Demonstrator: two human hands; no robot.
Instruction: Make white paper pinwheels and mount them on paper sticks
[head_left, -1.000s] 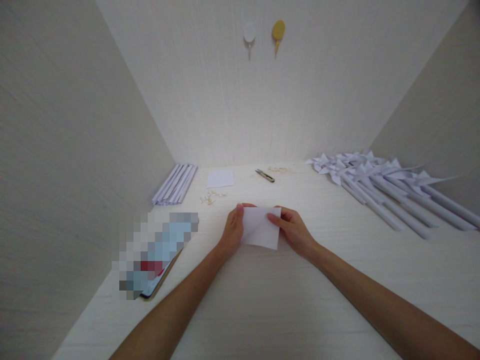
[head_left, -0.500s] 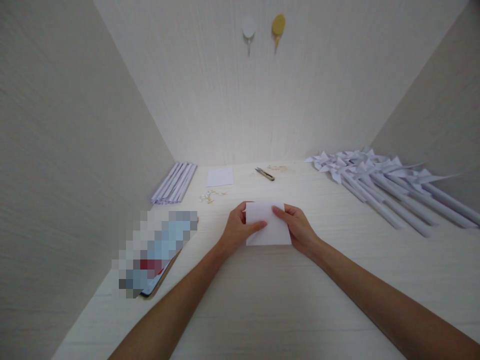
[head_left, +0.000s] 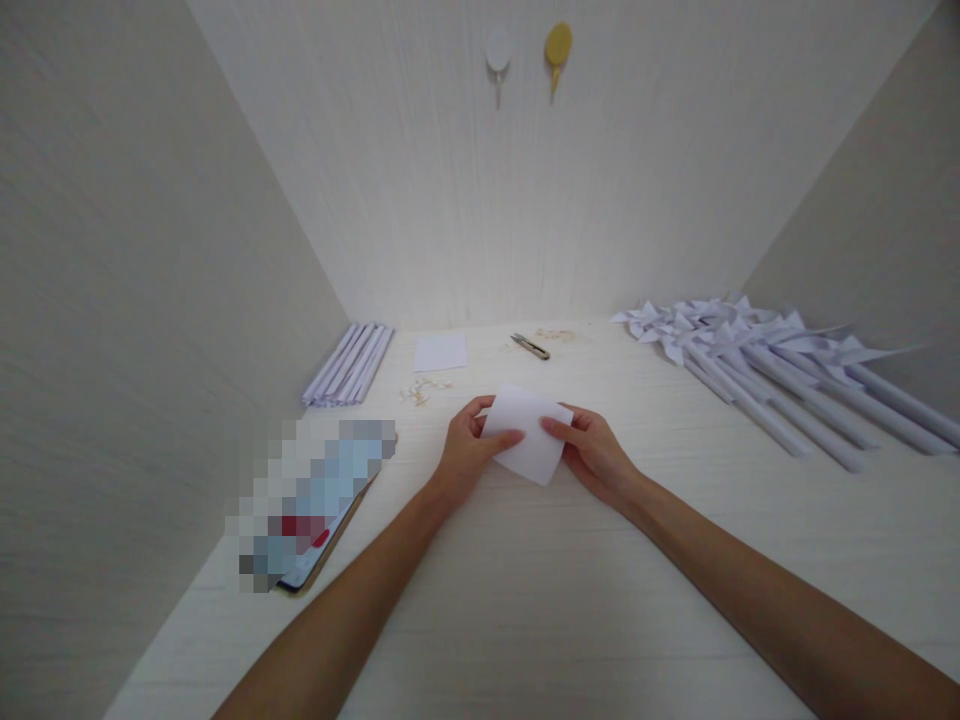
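A white square sheet of paper [head_left: 528,440] is held between my two hands, tilted so that one corner points down toward me. My left hand [head_left: 469,445] grips its left side, thumb on top and fingers behind. On the right side, my right hand [head_left: 592,440] pinches it the same way, the thumb lying over the front. The fingers under the paper are hidden. Beyond the hands lie another white paper sheet [head_left: 441,352], thread snips [head_left: 531,347] and a scatter of small pale bits [head_left: 424,390].
At the right lie several paper pinwheels [head_left: 720,335] on rolled paper sticks [head_left: 787,400]. A stack of paper rolls [head_left: 349,365] sits by the left wall. A partly blurred phone [head_left: 330,510] rests near my left forearm. Two hooks, one white [head_left: 497,50] and one yellow [head_left: 558,46], hang on the back wall.
The paper has turned clockwise, from lying square to standing on a slant. Both hands still hold it in nearly the same place.
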